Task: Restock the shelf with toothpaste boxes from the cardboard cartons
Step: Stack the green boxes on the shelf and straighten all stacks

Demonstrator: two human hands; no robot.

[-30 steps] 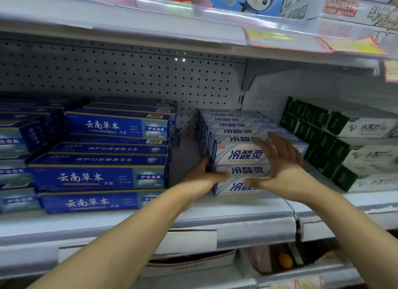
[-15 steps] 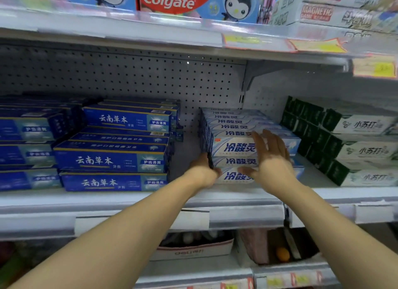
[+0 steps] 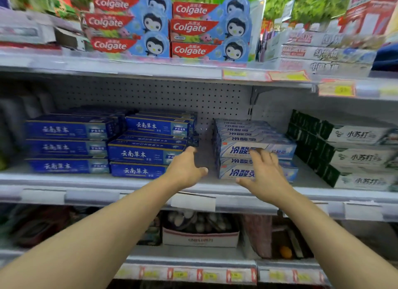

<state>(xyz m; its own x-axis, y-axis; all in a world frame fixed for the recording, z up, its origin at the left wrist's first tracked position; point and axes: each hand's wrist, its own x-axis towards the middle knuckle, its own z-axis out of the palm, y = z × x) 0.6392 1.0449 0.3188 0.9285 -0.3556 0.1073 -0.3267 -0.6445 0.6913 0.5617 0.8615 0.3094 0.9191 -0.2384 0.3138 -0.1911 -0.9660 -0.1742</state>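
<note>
Just beyond both hands, on middle shelf (image 3: 133, 182): stack of pale blue-white toothpaste boxes (image 3: 277, 150), several deep, front faces w/ blue lettering. Left hand (image 3: 185, 170) raised by stack's left end, fingers relaxed and spread, gripping nothing, apart from boxes; narrow gap of bare shelf btwn it and stack. Right hand (image 3: 265, 172) in front of stack's face, fingers spread wide, overlapping lettering; can't tell if touching, blurred. Left of left hand: dark blue toothpaste boxes (image 3: 142, 154) in two stacked columns. Right of right hand: green-white boxes (image 3: 355, 157) stacked, well apart from fingers. Above hands, upper shelf: red-blue Colgate boxes (image 3: 189, 28) w/ penguin art. Below forearms, lower shelf: white carton (image 3: 200, 239), contents unclear.
</note>
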